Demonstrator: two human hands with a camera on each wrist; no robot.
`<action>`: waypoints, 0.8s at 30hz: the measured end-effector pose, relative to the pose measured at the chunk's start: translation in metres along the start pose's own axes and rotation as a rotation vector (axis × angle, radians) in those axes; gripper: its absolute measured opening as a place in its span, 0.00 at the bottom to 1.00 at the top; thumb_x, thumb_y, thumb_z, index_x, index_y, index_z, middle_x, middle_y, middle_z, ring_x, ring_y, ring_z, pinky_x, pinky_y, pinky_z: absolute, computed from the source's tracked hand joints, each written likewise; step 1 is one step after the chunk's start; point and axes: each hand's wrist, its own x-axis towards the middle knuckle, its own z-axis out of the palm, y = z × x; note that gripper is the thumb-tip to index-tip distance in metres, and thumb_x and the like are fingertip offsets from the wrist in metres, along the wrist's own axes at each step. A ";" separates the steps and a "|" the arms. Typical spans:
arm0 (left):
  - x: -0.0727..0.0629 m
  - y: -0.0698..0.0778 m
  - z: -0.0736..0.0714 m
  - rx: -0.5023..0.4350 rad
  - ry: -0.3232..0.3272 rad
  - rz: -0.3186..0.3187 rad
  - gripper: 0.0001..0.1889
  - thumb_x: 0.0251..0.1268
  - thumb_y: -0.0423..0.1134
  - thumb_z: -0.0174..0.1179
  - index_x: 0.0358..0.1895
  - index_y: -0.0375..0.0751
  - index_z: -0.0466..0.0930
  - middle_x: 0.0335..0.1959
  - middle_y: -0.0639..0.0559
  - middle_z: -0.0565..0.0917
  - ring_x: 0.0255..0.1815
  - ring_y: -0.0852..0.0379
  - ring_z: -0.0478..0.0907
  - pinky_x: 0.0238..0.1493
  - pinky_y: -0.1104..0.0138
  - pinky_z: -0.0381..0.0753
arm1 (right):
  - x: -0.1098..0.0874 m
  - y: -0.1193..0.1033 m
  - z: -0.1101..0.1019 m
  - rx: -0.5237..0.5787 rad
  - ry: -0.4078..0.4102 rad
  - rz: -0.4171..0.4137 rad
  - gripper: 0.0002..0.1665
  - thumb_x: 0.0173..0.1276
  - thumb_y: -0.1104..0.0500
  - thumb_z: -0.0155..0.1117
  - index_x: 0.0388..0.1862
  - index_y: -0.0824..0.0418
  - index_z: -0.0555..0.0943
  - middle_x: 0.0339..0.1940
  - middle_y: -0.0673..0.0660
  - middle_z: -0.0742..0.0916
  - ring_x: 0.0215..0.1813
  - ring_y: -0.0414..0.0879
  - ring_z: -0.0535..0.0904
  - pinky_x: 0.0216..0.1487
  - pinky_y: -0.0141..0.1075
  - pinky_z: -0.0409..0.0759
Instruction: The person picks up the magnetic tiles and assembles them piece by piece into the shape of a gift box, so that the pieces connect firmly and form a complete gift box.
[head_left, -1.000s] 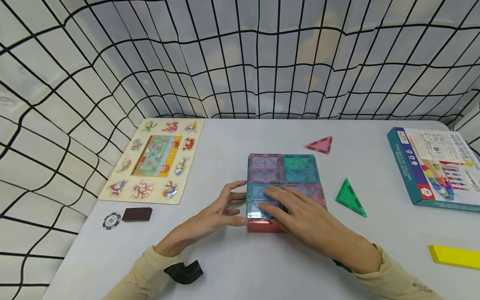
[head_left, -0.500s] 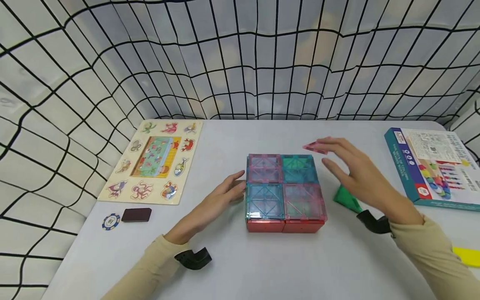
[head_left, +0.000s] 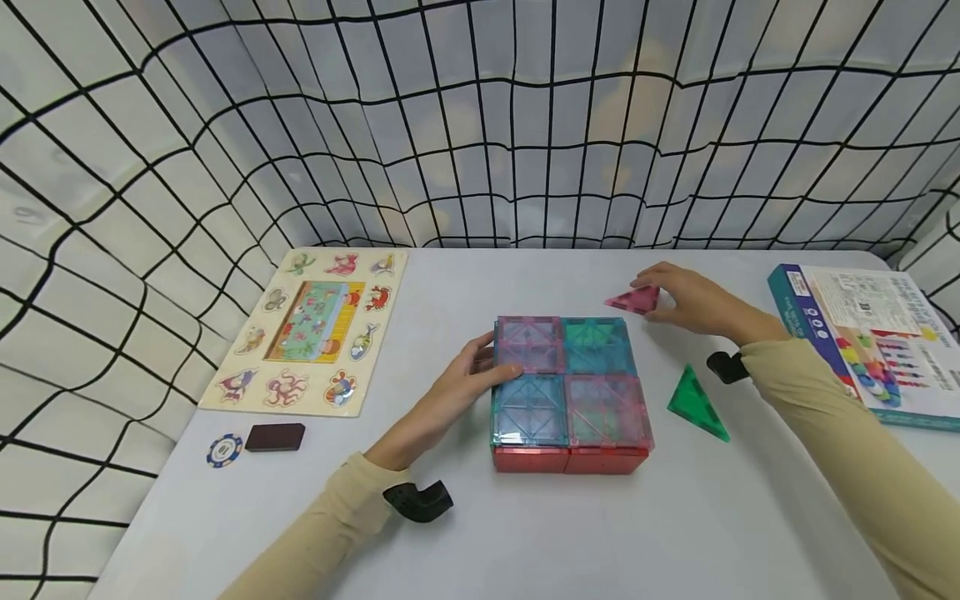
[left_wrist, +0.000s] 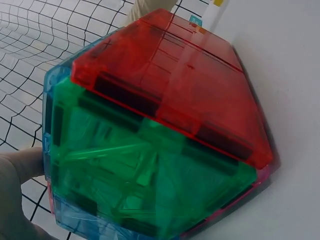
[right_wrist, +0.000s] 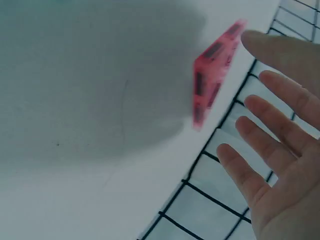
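Note:
A low box-shaped block of clear magnetic tiles [head_left: 607, 408] stands mid-table, its top in pink, blue and teal, its front red. My left hand [head_left: 450, 396] rests at its left side, thumb laid on the top edge; the wrist view shows the green side [left_wrist: 135, 165] close up. Farther back, my right hand [head_left: 697, 304] is at a pink triangular magnetic tile [head_left: 633, 299], thumb and fingers either side of its right end. In the right wrist view its fingers are spread and fairly straight, one fingertip right at the end of the pink tile [right_wrist: 212, 70].
A green triangular tile [head_left: 697, 404] lies right of the block. Farther right is a boxed set [head_left: 885, 333]. A wooden picture puzzle [head_left: 352, 333], a poker chip [head_left: 224, 450] and a dark brown block [head_left: 275, 437] lie at left. Black netting [head_left: 551, 167] rises behind the table.
My right hand has gone from the block's top to the pink triangle at the back and lowered around its right end. My left thumb has come up onto the block's top edge.

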 end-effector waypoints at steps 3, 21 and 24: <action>0.001 -0.002 0.002 -0.014 -0.005 -0.008 0.47 0.71 0.53 0.62 0.85 0.44 0.47 0.81 0.40 0.60 0.82 0.41 0.57 0.80 0.40 0.54 | 0.007 0.006 0.006 0.002 -0.035 0.016 0.30 0.69 0.65 0.74 0.67 0.74 0.77 0.66 0.74 0.77 0.68 0.71 0.72 0.70 0.65 0.71; 0.002 -0.004 -0.002 -0.047 -0.036 -0.014 0.46 0.72 0.54 0.61 0.85 0.43 0.46 0.81 0.41 0.60 0.82 0.42 0.55 0.81 0.39 0.50 | 0.003 0.010 0.010 -0.106 0.098 0.015 0.16 0.74 0.65 0.68 0.57 0.72 0.83 0.36 0.62 0.88 0.34 0.51 0.80 0.37 0.45 0.82; 0.002 -0.005 -0.002 -0.050 -0.038 -0.017 0.47 0.72 0.54 0.61 0.85 0.43 0.46 0.81 0.41 0.60 0.82 0.42 0.56 0.81 0.39 0.50 | -0.003 0.013 0.011 -0.058 0.134 0.005 0.13 0.72 0.66 0.70 0.52 0.72 0.85 0.38 0.64 0.90 0.39 0.54 0.84 0.43 0.50 0.86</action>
